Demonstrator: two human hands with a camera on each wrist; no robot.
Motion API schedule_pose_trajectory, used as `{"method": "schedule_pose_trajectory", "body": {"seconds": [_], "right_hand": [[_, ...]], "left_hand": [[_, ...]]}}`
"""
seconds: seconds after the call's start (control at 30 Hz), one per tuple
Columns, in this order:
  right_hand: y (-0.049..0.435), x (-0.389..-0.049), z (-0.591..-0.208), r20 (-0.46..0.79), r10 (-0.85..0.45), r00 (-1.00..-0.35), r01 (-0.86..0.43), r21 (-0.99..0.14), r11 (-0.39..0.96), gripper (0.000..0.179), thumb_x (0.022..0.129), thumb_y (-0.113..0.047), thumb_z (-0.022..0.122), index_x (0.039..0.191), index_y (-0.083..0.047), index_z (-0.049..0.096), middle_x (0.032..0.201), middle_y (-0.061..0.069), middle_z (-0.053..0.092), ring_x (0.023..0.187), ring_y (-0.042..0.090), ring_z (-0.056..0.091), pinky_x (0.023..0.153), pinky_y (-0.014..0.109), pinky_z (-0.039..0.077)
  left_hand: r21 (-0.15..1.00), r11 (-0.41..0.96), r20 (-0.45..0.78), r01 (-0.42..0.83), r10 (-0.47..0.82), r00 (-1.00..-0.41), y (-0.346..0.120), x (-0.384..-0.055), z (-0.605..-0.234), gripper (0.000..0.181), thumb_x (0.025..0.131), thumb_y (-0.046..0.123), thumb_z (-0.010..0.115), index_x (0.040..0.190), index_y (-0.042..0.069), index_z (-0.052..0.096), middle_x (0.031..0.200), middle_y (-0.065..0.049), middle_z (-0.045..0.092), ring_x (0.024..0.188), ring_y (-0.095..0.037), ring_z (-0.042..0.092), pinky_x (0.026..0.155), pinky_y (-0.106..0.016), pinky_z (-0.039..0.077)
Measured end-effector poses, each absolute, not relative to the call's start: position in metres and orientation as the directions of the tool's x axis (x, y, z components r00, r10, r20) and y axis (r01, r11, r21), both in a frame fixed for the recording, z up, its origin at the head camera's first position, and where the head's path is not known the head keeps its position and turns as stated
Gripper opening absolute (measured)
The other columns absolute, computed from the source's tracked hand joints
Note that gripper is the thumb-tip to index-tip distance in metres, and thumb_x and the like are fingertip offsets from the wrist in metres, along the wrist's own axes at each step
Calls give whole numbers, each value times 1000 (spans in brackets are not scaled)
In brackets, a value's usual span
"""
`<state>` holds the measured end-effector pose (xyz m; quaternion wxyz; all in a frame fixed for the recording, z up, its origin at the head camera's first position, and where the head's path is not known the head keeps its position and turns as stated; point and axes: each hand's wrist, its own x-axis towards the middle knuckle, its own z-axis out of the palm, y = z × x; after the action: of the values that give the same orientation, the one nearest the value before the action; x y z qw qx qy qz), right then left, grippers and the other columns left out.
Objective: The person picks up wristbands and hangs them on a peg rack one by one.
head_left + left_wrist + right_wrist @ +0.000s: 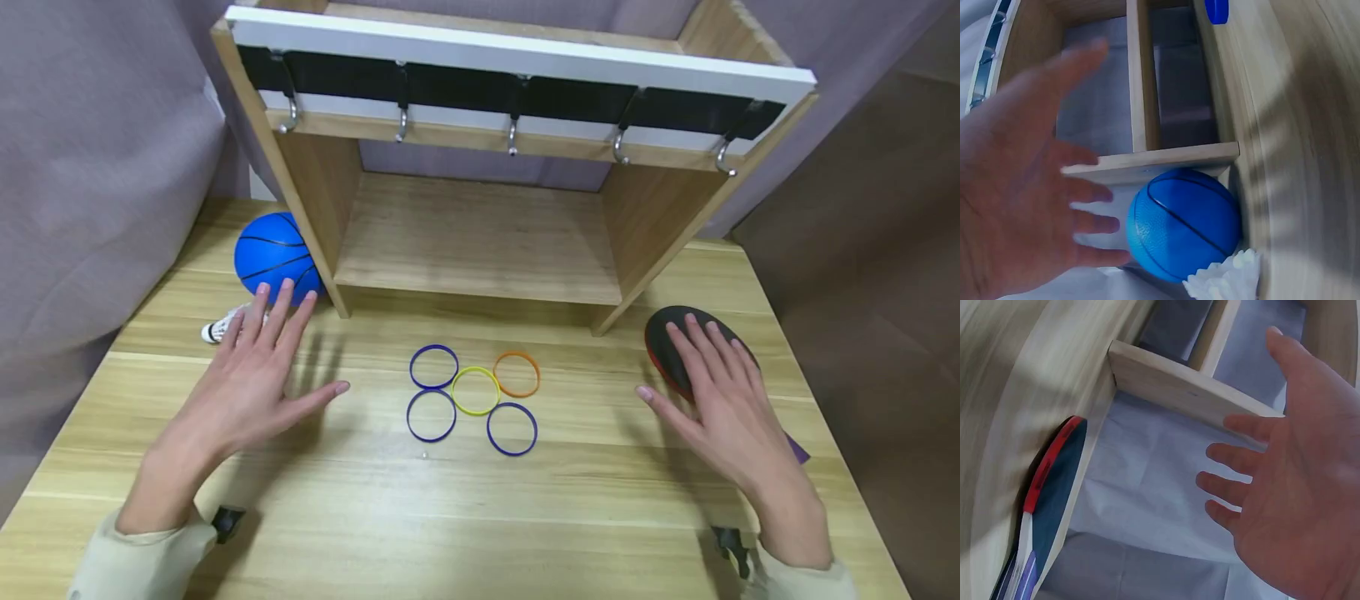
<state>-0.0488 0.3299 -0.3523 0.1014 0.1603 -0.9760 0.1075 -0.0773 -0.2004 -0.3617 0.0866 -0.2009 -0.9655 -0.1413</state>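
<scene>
My left hand [251, 387] hovers over the left part of the table, fingers spread and holding nothing. Close to its fingertips are a blue basketball [272, 254] and a white shuttlecock [219, 327], partly hidden behind that hand. On the right, my right hand [723, 404] is held above a table tennis paddle [666, 343], its fingers extended and apart. The right wrist view shows a gap between that hand and the paddle [1057, 481]. Between the hands lie several thin rings: a yellow ring [476, 414], an orange ring [538, 379] and blue rings [408, 417], grouped together.
A wooden rack [480, 287] stands at the back of the table [465, 533]. Along its top front bar hang several metal hooks [513, 137]. Grey cloth [97, 167] drapes behind and to the left. One tiny pale bead-like speck [425, 455] lies below the rings.
</scene>
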Motion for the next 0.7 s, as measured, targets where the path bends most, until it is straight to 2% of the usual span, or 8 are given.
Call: {"method": "schedule_pose_trajectory", "body": {"seconds": [0.07,0.17,0.27,0.33,0.4,0.53,0.7], "right_hand": [[326,-49,-349,226,-288,-931,-337,-225,914,84,89,-45,68,156,-19,24,160,10,22,145,35,17,117,54,8],[315,-51,-343,198,-299,-933,-347,-286,893,75,90,-43,69,152,-18,35,150,12,41,135,39,37,109,60,25],[298,-59,-337,131,-330,-935,-354,-299,886,60,92,-45,66,142,-17,50,129,12,59,115,36,55,93,60,41],[285,-67,-336,69,-360,-930,-364,-291,885,54,93,-47,63,136,-15,55,119,11,65,106,32,61,85,56,47],[273,-75,-336,-6,-389,-921,-371,-288,883,53,95,-50,59,134,-14,57,114,9,68,101,28,64,80,53,51],[253,-88,-339,-139,-420,-897,-361,-318,877,57,95,-50,58,137,-12,54,115,8,68,103,25,65,82,50,52],[234,-96,-341,-246,-412,-877,-310,-364,878,60,96,-46,59,140,-8,49,117,12,66,107,29,63,87,48,51]], "left_hand": [[306,865,292,398,312,-904,-201,-81,-359,97,86,55,68,157,13,18,160,-16,18,145,-38,13,113,-61,19],[461,796,433,392,185,-883,-201,-93,-355,77,88,32,74,150,9,36,148,-16,43,132,-39,42,102,-59,38],[661,651,501,373,-12,-866,-196,-109,-349,55,88,16,73,137,6,50,129,-11,60,114,-31,58,90,-46,52],[774,527,487,352,-141,-862,-190,-119,-344,45,88,13,73,129,6,55,120,-9,64,106,-23,62,87,-32,54],[848,413,453,332,-241,-858,-181,-127,-337,41,87,12,73,124,4,57,113,-9,64,100,-20,63,83,-24,53],[902,284,412,327,-334,-848,-160,-134,-320,39,83,8,75,116,-2,56,105,-13,61,94,-25,62,78,-21,53],[915,250,395,317,-397,-829,-143,-137,-310,33,81,2,74,107,-4,55,94,-9,61,88,-22,62,72,-18,53]]}}
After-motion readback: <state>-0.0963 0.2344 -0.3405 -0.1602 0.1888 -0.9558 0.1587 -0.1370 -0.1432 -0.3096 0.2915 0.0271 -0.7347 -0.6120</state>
